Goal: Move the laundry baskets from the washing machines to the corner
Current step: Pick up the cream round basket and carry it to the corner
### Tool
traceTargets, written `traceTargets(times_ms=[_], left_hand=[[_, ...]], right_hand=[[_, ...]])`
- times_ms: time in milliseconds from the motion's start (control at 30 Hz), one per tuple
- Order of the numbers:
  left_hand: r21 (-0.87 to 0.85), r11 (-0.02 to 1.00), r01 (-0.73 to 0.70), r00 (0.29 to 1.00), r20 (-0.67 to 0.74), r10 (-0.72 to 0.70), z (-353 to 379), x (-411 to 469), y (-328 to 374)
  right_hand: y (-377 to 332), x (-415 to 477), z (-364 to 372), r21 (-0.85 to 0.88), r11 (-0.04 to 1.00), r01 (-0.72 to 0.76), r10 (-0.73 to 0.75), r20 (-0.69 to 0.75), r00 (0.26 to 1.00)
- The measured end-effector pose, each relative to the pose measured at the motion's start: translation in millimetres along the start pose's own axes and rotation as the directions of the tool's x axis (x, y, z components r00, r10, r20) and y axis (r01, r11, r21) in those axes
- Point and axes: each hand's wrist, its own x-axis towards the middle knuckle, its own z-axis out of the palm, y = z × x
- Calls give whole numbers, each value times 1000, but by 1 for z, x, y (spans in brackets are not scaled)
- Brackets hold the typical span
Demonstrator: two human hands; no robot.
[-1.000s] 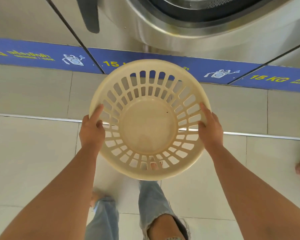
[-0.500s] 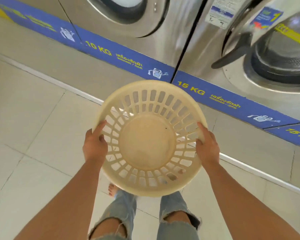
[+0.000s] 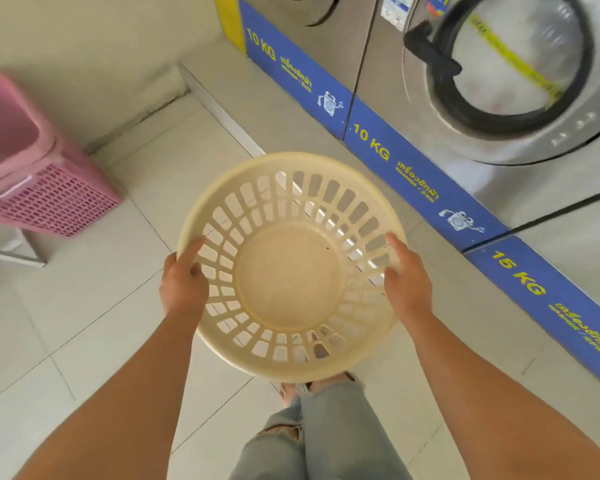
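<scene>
A round cream laundry basket with slotted sides is held level above the tiled floor, empty. My left hand grips its left rim and my right hand grips its right rim. A row of steel washing machines with a blue base strip runs along the right. The wall corner lies ahead at upper left, where the machines' raised step meets the wall.
A pink rectangular basket stands at the left on a white frame near the wall. The raised tiled step runs in front of the machines. My legs in torn jeans are below the basket.
The view has swung left along the machines: the 15 KG units slid right, the 10 KG units, the wall corner and the pink basket came into sight. Both hands kept their grip.
</scene>
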Motion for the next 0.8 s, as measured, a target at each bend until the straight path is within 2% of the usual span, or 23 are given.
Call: traceTargets(times_ms=[233, 533, 700, 800], left_hand=[[-88, 989, 120, 986, -104, -129, -49, 82, -13], [-149, 947, 285, 930, -196, -310, -103, 195, -7], [-177, 927, 332, 912, -190, -363, -121, 266, -16], [-175, 915, 362, 912, -137, -387, -133, 318, -22]], right_hand=[[-112, 76, 54, -55, 986, 154, -148, 108, 983], [-262, 178, 118, -158, 938, 310, -263, 261, 929], [-334, 224, 161, -171, 914, 368, -308, 297, 904], [-374, 246, 187, -190, 904, 382, -318, 297, 900]])
